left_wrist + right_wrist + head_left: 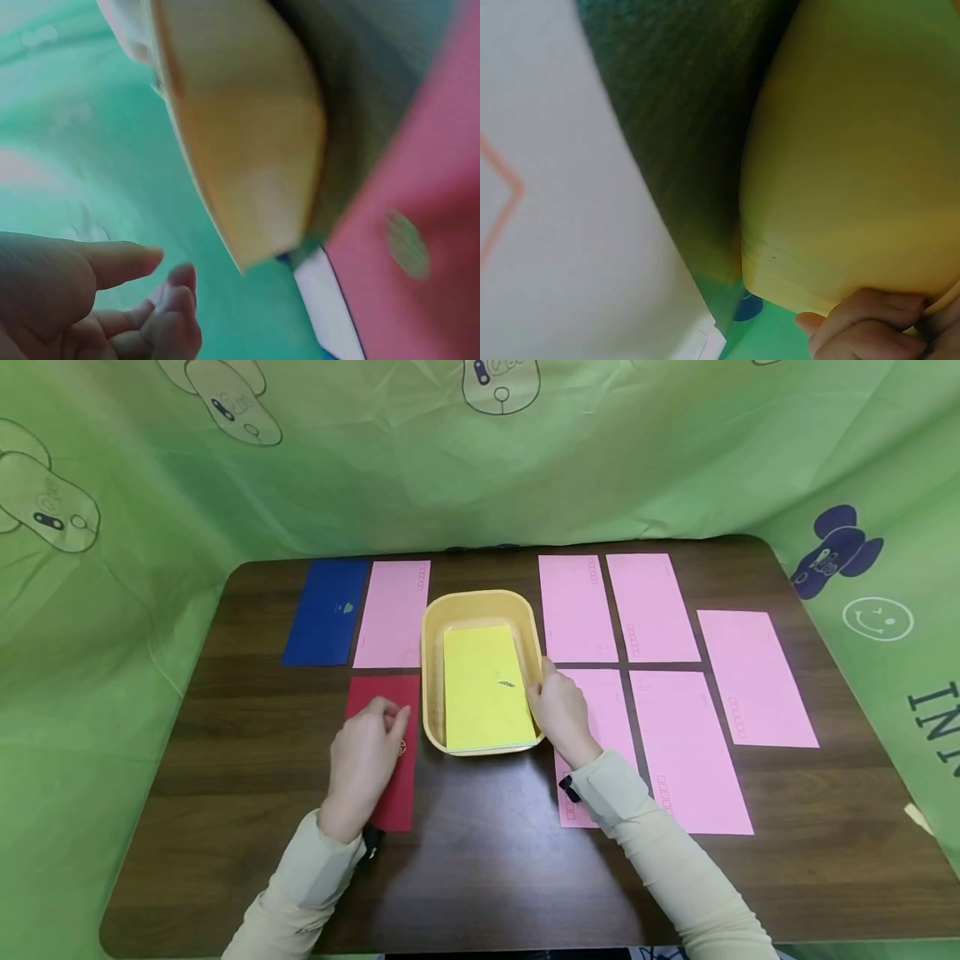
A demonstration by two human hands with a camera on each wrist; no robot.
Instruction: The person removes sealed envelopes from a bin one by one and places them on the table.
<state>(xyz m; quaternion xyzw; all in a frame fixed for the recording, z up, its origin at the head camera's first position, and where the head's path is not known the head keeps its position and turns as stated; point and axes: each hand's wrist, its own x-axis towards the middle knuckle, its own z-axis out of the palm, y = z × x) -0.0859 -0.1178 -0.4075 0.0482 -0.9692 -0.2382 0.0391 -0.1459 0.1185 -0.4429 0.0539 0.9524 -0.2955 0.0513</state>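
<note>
A yellow plastic basin (480,607) stands in the middle of the table, with yellow envelopes (483,693) lying in it. My right hand (561,706) grips the basin's right rim; its curled fingers (870,326) show against the wall in the right wrist view. Over a red envelope (390,793) left of the basin hovers my left hand (367,756). Its thumb and loosely bent fingers stand apart in the left wrist view, nothing between them. The left hand hides part of the red envelope, and the right forearm covers part of a pink envelope (600,710).
Behind the red envelope lie a blue envelope (324,614) and a pink one (392,614). Several more pink envelopes (652,608) are spread on the right half of the brown wooden table (225,843). Green printed cloth (390,477) hangs around the back and sides.
</note>
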